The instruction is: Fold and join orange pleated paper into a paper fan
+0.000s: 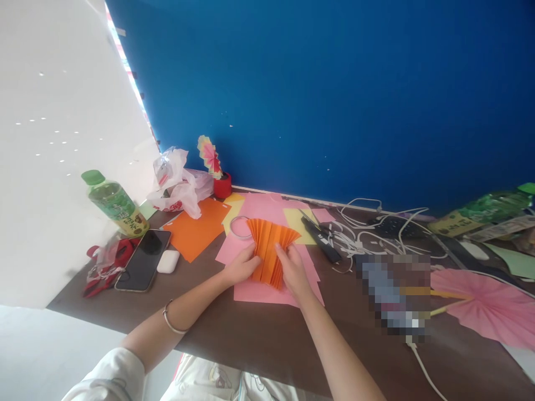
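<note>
An orange pleated paper [266,250] is held up over the pink sheets [267,293] in the middle of the desk. Its folds spread outward at the top on both sides, with a flatter strip down the centre. My left hand [242,265] grips its left edge, thumb lying on the front. On the right side, my right hand [293,270] pinches it with the thumb on the front folds. The fingers behind the paper are hidden. Just beyond the paper's upper left lies a thin ring [232,227], and a black-handled tool [321,240] rests to the right.
Orange sheets [196,227], a phone [144,260] and a white case [168,261] lie left, near a green-capped bottle [117,206]. White cables [355,242] tangle at right, before a pink paper fan [493,306]. A red pot [223,186] stands by the blue wall [317,100].
</note>
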The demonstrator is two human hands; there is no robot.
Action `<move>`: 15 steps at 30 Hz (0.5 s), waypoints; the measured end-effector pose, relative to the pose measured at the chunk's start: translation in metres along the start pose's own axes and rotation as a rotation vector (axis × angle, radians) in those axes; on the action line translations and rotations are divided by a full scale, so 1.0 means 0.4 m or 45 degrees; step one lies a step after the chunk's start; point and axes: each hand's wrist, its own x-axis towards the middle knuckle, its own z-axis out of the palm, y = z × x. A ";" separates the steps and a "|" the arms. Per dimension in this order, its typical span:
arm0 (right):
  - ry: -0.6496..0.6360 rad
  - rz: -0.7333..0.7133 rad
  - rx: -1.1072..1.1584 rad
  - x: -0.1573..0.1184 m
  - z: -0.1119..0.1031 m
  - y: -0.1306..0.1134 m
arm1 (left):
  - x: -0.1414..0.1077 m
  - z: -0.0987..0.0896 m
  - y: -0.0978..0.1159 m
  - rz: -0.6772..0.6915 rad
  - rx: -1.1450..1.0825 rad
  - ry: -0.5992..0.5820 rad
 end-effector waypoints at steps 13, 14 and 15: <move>0.018 -0.117 -0.075 -0.029 0.044 -0.003 | -0.019 0.023 0.012 0.092 0.100 -0.058; 0.016 -0.123 -0.075 -0.033 0.049 -0.004 | -0.023 0.026 0.011 0.092 0.117 -0.093; 0.013 -0.126 -0.078 -0.037 0.054 -0.004 | -0.026 0.029 0.010 0.099 0.135 -0.129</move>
